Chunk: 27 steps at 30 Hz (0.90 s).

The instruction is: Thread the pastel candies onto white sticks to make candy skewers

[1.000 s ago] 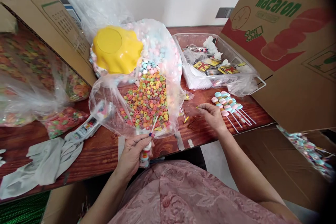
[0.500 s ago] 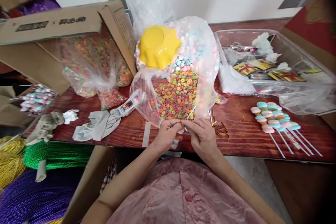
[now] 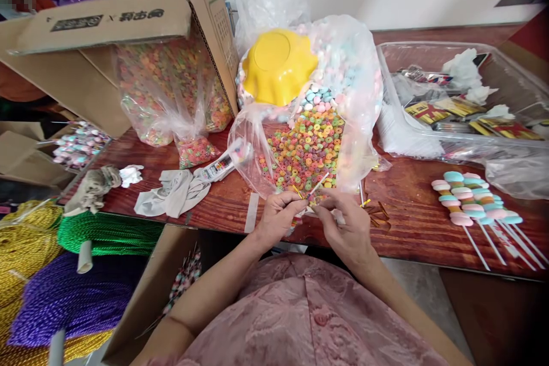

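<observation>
My left hand is closed in a pinch at the table's front edge, with a thin gold twist tie sticking up from its fingertips. Just to its right, my right hand has its fingers bent, with a gap between thumb and forefinger. Behind the fingertips a white stick slants up over ring-shaped candies, which are green, orange and red. These lie in an opened clear plastic bag. More gold twist ties are scattered on the table right of my right hand.
A yellow scalloped bowl rests upside down on pastel candies. Candy skewers lie at right, before a clear bin. At left stand a cardboard box, grey gloves and coloured bead strands.
My hands, whose fingertips met before, have drawn slightly apart, the right moving back to the right. The gold twist tie now shows above my left fingers. The whole view has shifted a little.
</observation>
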Each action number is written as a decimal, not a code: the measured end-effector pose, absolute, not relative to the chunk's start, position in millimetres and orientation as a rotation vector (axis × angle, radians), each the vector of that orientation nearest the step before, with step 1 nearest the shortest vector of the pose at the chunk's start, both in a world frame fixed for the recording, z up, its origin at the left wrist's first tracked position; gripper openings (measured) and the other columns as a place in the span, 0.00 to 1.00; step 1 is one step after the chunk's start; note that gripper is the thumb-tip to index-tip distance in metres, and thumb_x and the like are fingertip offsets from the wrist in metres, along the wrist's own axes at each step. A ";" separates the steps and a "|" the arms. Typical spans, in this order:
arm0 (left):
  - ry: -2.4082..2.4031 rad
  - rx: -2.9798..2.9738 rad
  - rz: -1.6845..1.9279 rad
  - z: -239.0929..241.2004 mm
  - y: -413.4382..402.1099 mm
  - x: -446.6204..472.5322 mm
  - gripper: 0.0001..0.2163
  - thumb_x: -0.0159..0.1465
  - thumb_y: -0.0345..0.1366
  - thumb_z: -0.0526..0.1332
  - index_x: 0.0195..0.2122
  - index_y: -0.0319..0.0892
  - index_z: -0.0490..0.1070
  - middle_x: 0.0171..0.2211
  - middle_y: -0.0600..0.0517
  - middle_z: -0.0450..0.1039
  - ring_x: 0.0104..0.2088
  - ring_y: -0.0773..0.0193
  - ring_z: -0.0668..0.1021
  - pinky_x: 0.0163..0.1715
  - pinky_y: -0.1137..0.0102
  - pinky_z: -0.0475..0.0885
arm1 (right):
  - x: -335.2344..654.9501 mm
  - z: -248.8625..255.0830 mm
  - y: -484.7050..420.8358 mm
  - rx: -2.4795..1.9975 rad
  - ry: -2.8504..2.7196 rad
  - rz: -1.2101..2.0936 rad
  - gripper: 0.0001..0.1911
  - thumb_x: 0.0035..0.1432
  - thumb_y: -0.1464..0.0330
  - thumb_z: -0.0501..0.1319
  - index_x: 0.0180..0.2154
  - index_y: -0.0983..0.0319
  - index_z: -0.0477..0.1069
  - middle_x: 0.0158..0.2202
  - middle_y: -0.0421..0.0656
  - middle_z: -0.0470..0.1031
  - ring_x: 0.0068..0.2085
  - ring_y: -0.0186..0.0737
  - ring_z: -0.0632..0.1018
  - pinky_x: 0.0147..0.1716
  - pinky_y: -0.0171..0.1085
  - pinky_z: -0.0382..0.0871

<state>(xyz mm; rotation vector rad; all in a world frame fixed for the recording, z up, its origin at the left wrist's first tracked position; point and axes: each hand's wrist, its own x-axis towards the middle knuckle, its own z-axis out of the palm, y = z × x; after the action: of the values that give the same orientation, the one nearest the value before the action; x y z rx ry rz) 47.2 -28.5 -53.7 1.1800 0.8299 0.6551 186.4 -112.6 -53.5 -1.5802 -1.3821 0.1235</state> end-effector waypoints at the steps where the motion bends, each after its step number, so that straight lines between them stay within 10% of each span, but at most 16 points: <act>1: 0.830 1.200 0.665 -52.7 -27.5 46.9 0.13 0.56 0.45 0.66 0.24 0.40 0.73 0.22 0.55 0.65 0.23 0.71 0.66 0.23 0.75 0.63 | 186.2 -52.2 -114.8 -1.598 -1.336 0.112 0.09 0.61 0.68 0.62 0.44 0.57 0.75 0.31 0.41 0.79 0.34 0.40 0.77 0.37 0.41 0.72; 16: 0.485 1.808 0.691 -10.2 -17.3 58.8 0.13 0.61 0.38 0.62 0.20 0.40 0.72 0.21 0.54 0.65 0.24 0.69 0.67 0.28 0.71 0.62 | 221.8 -37.6 -100.3 -1.254 -1.039 1.246 0.18 0.46 0.53 0.70 0.26 0.61 0.71 0.23 0.37 0.71 0.25 0.34 0.70 0.26 0.35 0.65; 27: 0.429 1.102 -0.286 -2.8 2.0 56.4 0.11 0.44 0.39 0.73 0.19 0.38 0.77 0.16 0.49 0.71 0.12 0.69 0.68 0.11 0.73 0.60 | 235.4 -18.7 -121.8 -0.902 -2.266 -0.102 0.10 0.64 0.73 0.54 0.38 0.56 0.73 0.30 0.43 0.73 0.31 0.41 0.69 0.31 0.43 0.65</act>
<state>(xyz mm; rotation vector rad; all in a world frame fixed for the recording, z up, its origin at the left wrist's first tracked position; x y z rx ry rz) 56.4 2.0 -2.8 1.1023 0.4289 -0.2862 235.4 -121.8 -18.7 -0.9024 -2.2656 -0.1022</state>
